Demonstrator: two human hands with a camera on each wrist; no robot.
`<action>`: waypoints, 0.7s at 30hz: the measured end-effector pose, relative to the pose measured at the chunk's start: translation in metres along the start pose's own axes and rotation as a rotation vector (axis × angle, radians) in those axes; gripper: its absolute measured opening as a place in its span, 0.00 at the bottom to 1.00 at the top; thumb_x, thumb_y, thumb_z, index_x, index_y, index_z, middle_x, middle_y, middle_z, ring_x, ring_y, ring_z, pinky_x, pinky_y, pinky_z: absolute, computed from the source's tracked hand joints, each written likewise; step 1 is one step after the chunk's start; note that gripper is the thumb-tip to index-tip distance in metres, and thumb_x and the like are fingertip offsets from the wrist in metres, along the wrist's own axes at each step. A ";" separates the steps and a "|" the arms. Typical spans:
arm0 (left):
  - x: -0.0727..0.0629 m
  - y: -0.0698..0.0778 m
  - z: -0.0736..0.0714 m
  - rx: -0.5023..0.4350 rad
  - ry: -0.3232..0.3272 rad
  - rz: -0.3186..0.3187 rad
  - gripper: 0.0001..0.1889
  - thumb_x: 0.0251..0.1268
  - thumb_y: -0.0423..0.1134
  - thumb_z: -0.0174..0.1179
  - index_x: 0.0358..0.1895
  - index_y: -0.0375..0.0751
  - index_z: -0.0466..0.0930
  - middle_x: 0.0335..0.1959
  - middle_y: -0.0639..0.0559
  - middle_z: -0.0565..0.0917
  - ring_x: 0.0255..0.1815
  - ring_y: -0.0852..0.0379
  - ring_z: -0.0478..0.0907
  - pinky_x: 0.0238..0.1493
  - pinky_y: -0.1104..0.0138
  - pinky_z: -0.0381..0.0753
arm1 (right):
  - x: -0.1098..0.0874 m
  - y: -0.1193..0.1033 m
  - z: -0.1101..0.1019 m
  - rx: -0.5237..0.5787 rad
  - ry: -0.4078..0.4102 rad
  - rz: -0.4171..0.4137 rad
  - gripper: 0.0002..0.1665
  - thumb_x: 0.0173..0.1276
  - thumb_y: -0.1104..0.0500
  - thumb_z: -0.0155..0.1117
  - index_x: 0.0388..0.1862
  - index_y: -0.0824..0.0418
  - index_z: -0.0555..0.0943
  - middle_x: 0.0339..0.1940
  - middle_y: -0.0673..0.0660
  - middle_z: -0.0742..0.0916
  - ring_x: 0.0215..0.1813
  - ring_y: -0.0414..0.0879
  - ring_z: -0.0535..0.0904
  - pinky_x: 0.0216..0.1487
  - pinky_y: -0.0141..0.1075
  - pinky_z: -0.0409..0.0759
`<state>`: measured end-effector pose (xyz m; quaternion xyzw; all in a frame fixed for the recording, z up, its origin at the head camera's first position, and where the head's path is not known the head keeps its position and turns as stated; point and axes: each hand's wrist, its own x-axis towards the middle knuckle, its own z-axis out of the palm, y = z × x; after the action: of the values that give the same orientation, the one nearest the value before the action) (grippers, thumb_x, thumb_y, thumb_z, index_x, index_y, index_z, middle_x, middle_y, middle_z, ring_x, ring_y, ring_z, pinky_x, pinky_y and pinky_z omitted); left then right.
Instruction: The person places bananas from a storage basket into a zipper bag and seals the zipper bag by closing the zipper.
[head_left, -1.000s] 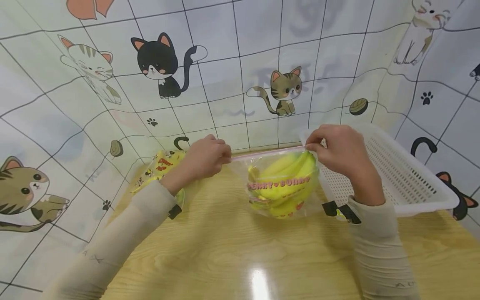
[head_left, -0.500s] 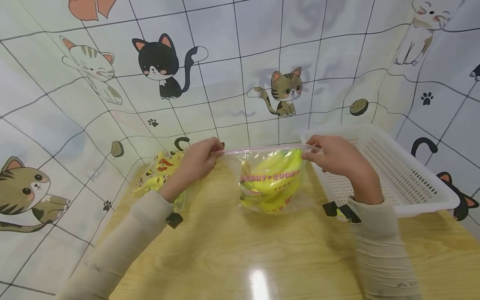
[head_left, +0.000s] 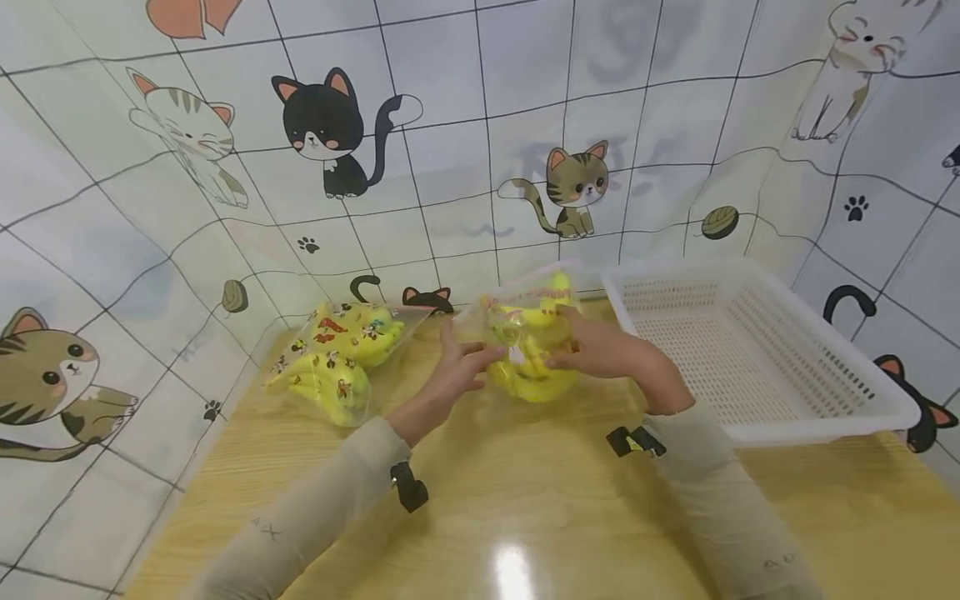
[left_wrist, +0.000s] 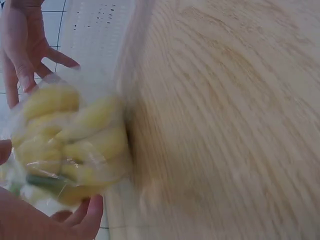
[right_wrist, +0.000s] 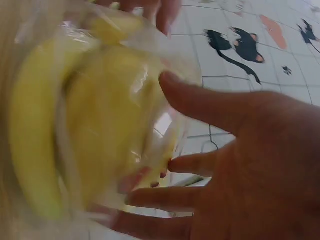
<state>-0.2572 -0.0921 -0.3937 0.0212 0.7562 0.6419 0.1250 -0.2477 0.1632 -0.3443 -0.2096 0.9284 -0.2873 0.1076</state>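
Note:
A clear zip bag of bananas (head_left: 531, 346) is between my two hands above the middle of the table, its zip edge toward the wall. Seen up close in the left wrist view, the bagged bananas (left_wrist: 75, 140) are blurred. My left hand (head_left: 453, 375) holds the bag's left side, thumb and fingers on opposite sides of it. On the right side, my right hand (head_left: 603, 343) touches the bag with fingers spread and fairly straight. In the right wrist view, the right thumb lies in front of the plastic and some fingertips pass behind it.
Another printed bag of bananas (head_left: 330, 358) lies on the left of the table. A white perforated plastic basket (head_left: 750, 342) stands at the right. Behind the wooden table (head_left: 517, 500) hangs a cat-patterned wall covering (head_left: 450, 150).
Both hands have left the stretched zip edge and come down to the sides of the bag. The bag has turned, its zip edge now tilted toward the back.

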 end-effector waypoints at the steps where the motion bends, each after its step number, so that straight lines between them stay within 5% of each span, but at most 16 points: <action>1: 0.002 -0.002 0.003 -0.012 0.019 0.003 0.64 0.67 0.57 0.68 0.81 0.62 0.16 0.78 0.34 0.66 0.71 0.37 0.75 0.67 0.42 0.78 | 0.002 -0.003 0.004 -0.022 -0.027 -0.012 0.58 0.75 0.44 0.64 0.83 0.73 0.43 0.78 0.77 0.66 0.77 0.72 0.65 0.76 0.64 0.65; 5: 0.005 -0.008 0.010 0.013 0.076 0.023 0.68 0.60 0.59 0.73 0.81 0.68 0.16 0.80 0.34 0.61 0.75 0.37 0.70 0.66 0.41 0.77 | 0.007 -0.012 0.016 -0.119 -0.065 -0.005 0.57 0.74 0.42 0.65 0.82 0.73 0.48 0.82 0.73 0.62 0.80 0.70 0.62 0.77 0.63 0.64; 8: 0.008 -0.014 0.010 0.034 0.078 0.038 0.70 0.58 0.50 0.77 0.81 0.69 0.18 0.81 0.34 0.57 0.76 0.36 0.69 0.69 0.45 0.76 | 0.009 -0.017 0.019 -0.121 -0.043 -0.026 0.54 0.73 0.42 0.65 0.82 0.71 0.52 0.81 0.70 0.65 0.79 0.68 0.65 0.75 0.62 0.66; 12: 0.016 -0.024 0.002 0.001 0.065 0.042 0.66 0.60 0.34 0.74 0.83 0.72 0.27 0.77 0.32 0.61 0.55 0.41 0.83 0.50 0.55 0.88 | 0.010 -0.022 0.018 -0.076 -0.003 -0.076 0.48 0.73 0.45 0.66 0.80 0.69 0.60 0.76 0.68 0.74 0.75 0.64 0.72 0.73 0.60 0.71; 15: 0.020 -0.028 -0.007 -0.028 0.076 0.019 0.59 0.62 0.34 0.72 0.83 0.73 0.37 0.72 0.33 0.64 0.45 0.46 0.83 0.39 0.59 0.87 | 0.011 -0.021 0.019 -0.082 0.039 -0.059 0.45 0.72 0.45 0.66 0.78 0.68 0.64 0.73 0.69 0.76 0.74 0.66 0.72 0.72 0.60 0.71; 21: 0.015 -0.034 -0.019 -0.022 0.083 -0.042 0.51 0.61 0.37 0.71 0.83 0.67 0.51 0.75 0.36 0.63 0.65 0.40 0.74 0.67 0.42 0.76 | 0.011 -0.011 0.027 -0.152 0.046 0.105 0.48 0.71 0.44 0.66 0.80 0.66 0.60 0.74 0.75 0.72 0.75 0.72 0.69 0.71 0.65 0.71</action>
<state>-0.2712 -0.1132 -0.4264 -0.0226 0.7539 0.6478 0.1074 -0.2456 0.1364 -0.3602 -0.1615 0.9595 -0.2147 0.0849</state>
